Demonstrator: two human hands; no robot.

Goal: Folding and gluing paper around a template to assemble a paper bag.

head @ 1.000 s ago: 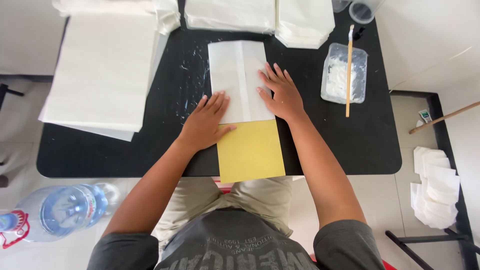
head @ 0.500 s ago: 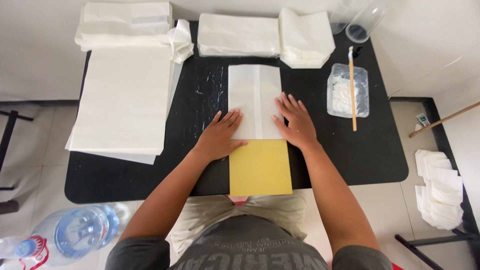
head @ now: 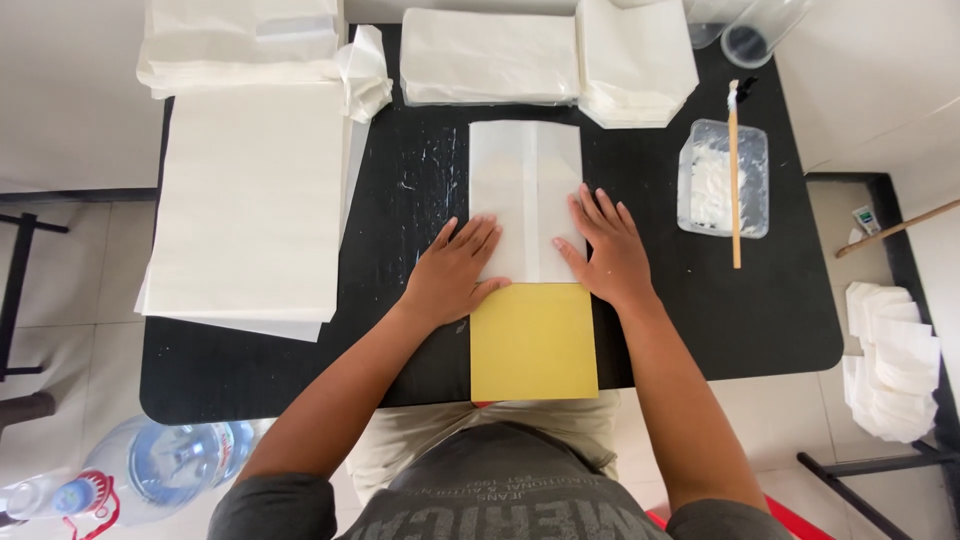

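A folded white paper sheet (head: pixel 525 190) lies on the black table (head: pixel 760 320), wrapped over a yellow card (head: pixel 533 342) that sticks out toward me. My left hand (head: pixel 455 272) lies flat with its fingers on the sheet's lower left edge. My right hand (head: pixel 605 250) presses flat on the lower right edge. Both hands have fingers spread and hold nothing.
A large stack of white sheets (head: pixel 250 200) covers the table's left side. Piles of folded white bags (head: pixel 490 55) sit along the far edge. A clear tub of white paste (head: pixel 722 180) with a brush (head: pixel 735 170) stands at right. A water bottle (head: pixel 150 465) is on the floor.
The view has shifted, so the table sits lower and more centred. Both hands stay flat on the sheet's lower edges, barely moved.
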